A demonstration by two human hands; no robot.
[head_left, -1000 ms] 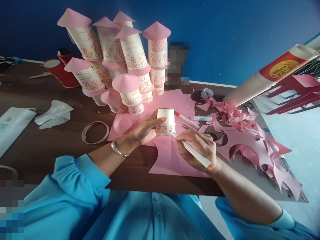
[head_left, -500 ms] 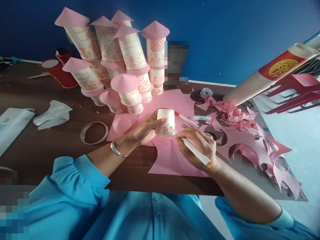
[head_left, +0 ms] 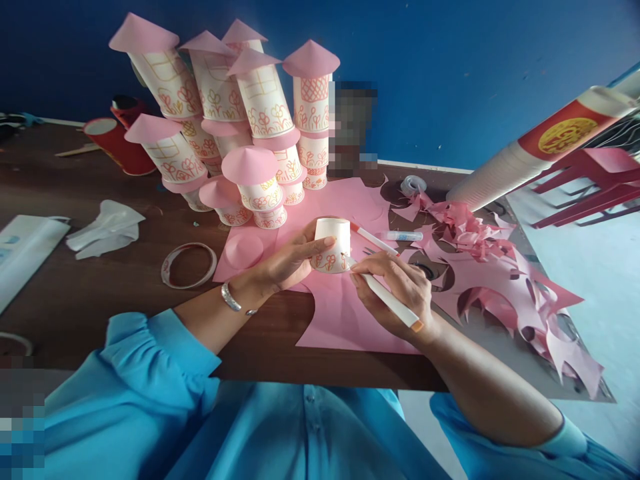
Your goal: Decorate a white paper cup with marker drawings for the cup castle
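A white paper cup, turned upside down, has red-orange flowers drawn around its lower part. My left hand is closed around the cup's left side, with the thumb across its front. In my right hand is a white marker with an orange end, its tip at the flowers on the cup's right side. Beneath both hands lies pink paper. Just behind the right hand rest a red-and-white marker and a clear glue stick.
Several paper-cup towers with pink cone roofs stand at the back left. Pink paper scraps cover the right side. A tape roll lies left, and a long stack of cups leans at the right.
Almost nothing differs. The cup has shifted very slightly, and the marker tip stays at its right side.
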